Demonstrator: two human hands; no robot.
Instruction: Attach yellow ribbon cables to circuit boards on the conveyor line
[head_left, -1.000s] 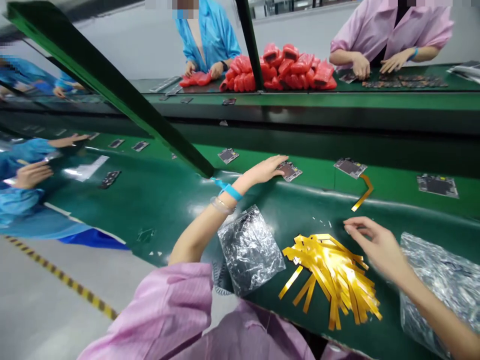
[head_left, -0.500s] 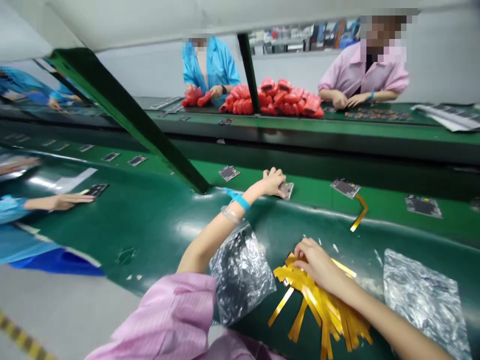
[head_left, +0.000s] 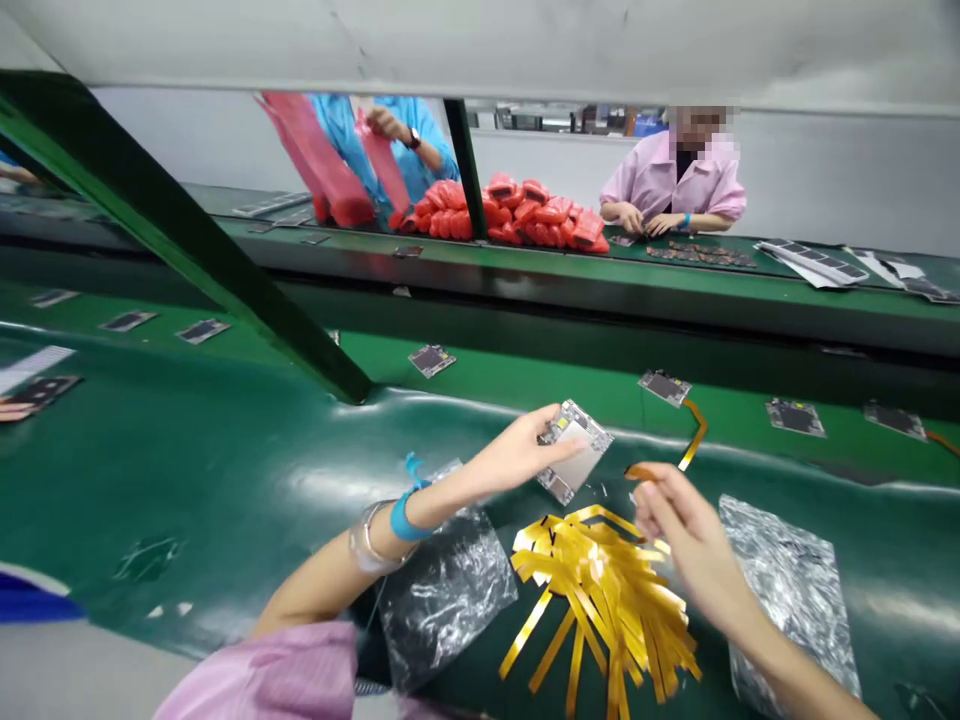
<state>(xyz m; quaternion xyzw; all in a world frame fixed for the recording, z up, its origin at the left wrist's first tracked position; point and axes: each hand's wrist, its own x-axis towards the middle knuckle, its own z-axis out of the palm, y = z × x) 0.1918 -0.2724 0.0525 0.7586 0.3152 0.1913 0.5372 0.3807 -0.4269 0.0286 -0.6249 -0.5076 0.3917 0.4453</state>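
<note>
My left hand (head_left: 536,445) grips a circuit board (head_left: 576,462) by its left edge, with the thumb across its face, tilted above the near edge of the green belt. To the right, my right hand (head_left: 675,515) pinches one end of an orange flex cable (head_left: 640,472) between thumb and fingers; the rest of that strip is hidden by the hand. Below both hands a fanned pile of yellow-orange flex cables (head_left: 607,590) lies on the green mat. The board and the held cable are apart.
Several boards lie along the green belt (head_left: 510,385), one board (head_left: 664,387) with a cable attached. Silvery plastic bags (head_left: 450,590) flank the pile. A slanted green post (head_left: 180,240) stands at left. Across the line, co-workers sit behind red bundles (head_left: 517,210).
My left hand has lifted the board off the belt and brought it nearer. My right hand has risen from the pile with a cable. The view has shifted right.
</note>
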